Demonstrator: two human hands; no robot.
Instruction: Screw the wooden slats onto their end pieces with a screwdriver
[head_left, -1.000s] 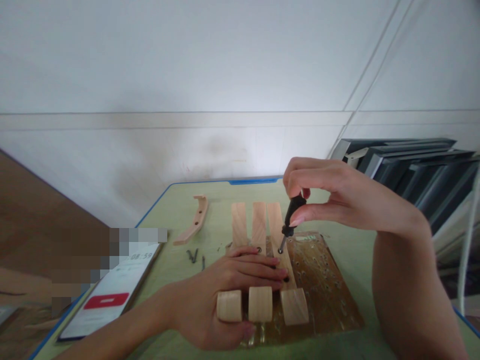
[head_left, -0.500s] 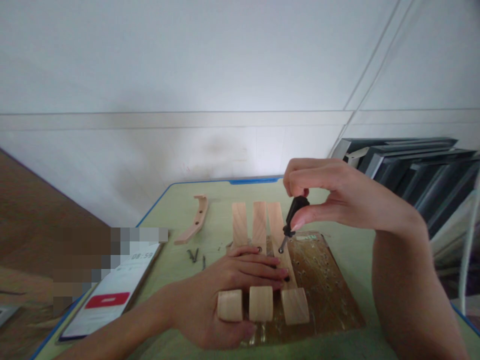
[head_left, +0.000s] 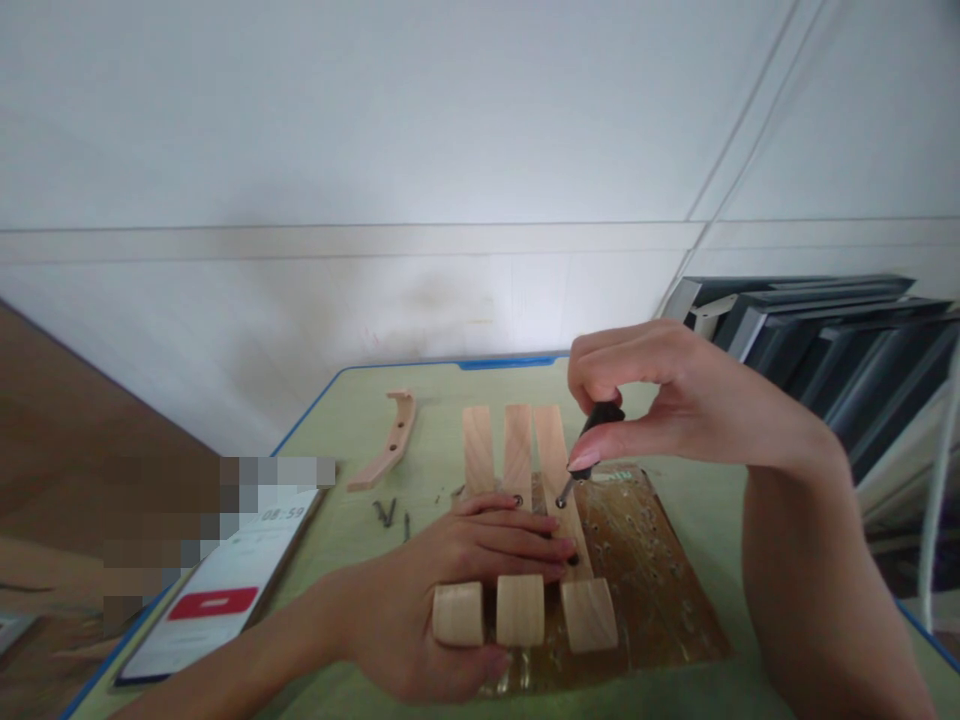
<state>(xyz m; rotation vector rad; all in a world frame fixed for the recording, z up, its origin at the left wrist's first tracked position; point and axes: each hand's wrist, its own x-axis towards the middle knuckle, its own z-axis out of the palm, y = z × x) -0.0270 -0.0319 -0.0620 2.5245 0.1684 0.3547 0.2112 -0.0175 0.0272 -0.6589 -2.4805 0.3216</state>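
Three pale wooden slats (head_left: 519, 450) lie side by side on a brown perforated board (head_left: 652, 580), each with a rounded near end. My left hand (head_left: 457, 570) lies flat across the slats, fingers stretched out and pressing them down. My right hand (head_left: 667, 395) pinches a small black-handled screwdriver (head_left: 592, 430) between thumb and fingers. The tool leans to the right, and its tip sits at a screw in the right-hand slat, just beyond my left fingertips.
A curved wooden piece (head_left: 390, 440) with holes lies at the back left of the green table (head_left: 352, 420). A few dark screws (head_left: 388, 512) lie left of the slats. A phone (head_left: 225, 580) with a red button rests at the left edge. Dark frames (head_left: 825, 330) lean at the right.
My right hand has dropped slightly and turned on the screwdriver handle, whose top now leans further right. My left hand and the slats have stayed put.
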